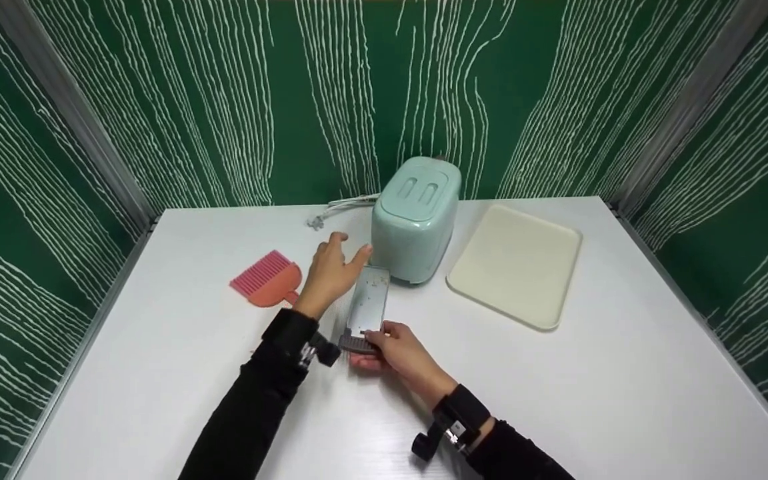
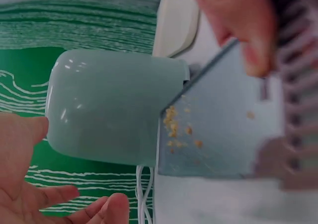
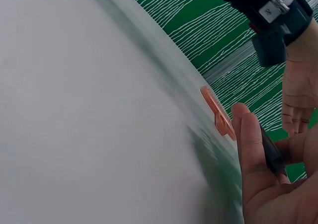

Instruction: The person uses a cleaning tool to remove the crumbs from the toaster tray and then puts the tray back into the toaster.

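My right hand (image 1: 404, 350) pinches the dark ribbed handle (image 1: 357, 345) of a toaster crumb tray (image 1: 369, 300), thumb on top and fingers beneath. Yellowish crumbs (image 2: 171, 124) lie mostly toward the tray's far end, as the left wrist view shows. That far end is close by the base of a mint-green toaster (image 1: 411, 233). Left of the tray, my left hand (image 1: 334, 270) hovers with fingers spread and holds nothing. In the left wrist view its fingers (image 2: 54, 196) show loosely extended beside the toaster.
A pink-and-orange brush (image 1: 267, 280) lies on the table left of my left hand. The toaster's white cord and plug (image 1: 317, 222) rest behind. A cream rectangular tray (image 1: 517, 267) lies at the right. Green walls with white lines enclose the white table (image 1: 597, 387).
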{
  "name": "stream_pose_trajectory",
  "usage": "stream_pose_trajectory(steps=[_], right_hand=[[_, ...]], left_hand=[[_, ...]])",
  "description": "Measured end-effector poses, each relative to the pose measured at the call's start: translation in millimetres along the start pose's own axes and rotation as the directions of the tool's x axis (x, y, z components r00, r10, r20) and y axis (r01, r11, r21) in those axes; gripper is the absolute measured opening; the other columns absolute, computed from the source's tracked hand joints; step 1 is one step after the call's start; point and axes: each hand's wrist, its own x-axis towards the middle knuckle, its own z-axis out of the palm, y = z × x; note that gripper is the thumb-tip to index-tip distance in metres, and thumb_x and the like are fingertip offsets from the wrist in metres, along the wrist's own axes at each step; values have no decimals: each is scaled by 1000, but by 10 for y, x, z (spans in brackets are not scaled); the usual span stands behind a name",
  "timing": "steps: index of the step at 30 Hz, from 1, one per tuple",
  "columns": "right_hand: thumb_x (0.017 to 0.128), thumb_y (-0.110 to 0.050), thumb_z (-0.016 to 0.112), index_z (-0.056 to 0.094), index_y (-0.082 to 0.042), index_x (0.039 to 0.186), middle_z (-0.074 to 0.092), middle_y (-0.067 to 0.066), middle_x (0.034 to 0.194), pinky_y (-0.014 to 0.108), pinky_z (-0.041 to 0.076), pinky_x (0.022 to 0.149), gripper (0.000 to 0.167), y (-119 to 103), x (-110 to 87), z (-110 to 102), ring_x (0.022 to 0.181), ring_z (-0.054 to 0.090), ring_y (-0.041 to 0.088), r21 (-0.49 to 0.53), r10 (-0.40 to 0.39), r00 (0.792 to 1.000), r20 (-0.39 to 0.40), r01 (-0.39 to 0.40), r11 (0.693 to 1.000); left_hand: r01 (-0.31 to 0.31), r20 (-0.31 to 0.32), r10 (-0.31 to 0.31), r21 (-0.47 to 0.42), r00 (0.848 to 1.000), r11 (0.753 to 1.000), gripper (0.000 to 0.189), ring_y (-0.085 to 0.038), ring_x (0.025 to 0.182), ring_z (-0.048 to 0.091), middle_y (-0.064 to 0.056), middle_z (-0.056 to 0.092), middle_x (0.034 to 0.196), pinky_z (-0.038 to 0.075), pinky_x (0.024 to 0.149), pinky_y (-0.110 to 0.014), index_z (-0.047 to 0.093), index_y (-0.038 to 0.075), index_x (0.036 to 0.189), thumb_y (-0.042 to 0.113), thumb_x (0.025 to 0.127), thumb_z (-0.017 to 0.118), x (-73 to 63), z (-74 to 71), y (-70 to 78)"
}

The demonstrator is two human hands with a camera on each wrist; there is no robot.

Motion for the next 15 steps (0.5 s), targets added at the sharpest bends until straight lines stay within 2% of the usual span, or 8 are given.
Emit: stream_pose_trajectory(steps=[4, 7, 10, 15], right_hand=[[110, -6, 49, 53, 12, 122, 73, 14, 93, 23, 65, 70, 22, -43, 29, 25, 72, 79, 15, 1, 0, 1000, -4, 0, 1000], [110, -6, 50, 53, 11, 122, 73, 13, 92, 23, 65, 70, 22, -85, 47, 48, 71, 79, 15, 4, 2, 1000, -5, -2, 1000], [110, -7, 50, 53, 12, 127, 73, 13, 92, 24, 66, 71, 26, -125, 70, 65, 72, 79, 15, -1, -2, 1000, 0, 2, 1000], [110, -7, 50, 53, 13, 132, 75, 13, 92, 24, 66, 71, 31, -176, 114, 99, 72, 78, 14, -19, -15, 1000, 8, 15, 1000]], left_hand=[[9, -8, -9, 39, 1000, 999, 66, -38, 112, 66, -25, 65, 124, 55, 95, -53, 51, 1, 151, 50, 108, 60, -183, -98, -152], [17, 12, -17, 42, 1000, 999, 59, -34, 99, 67, -21, 69, 109, 55, 86, -49, 57, 0, 144, 46, 108, 61, -320, -139, -263], [51, 64, -51, -3, 997, 999, 51, -26, 87, 65, -15, 70, 100, 53, 75, -39, 62, 2, 137, 44, 109, 61, -445, -138, -371], [132, 166, -110, -128, 980, 983, 40, -14, 63, 54, -4, 62, 86, 44, 54, -24, 66, 5, 124, 41, 109, 62, -606, -63, -491]])
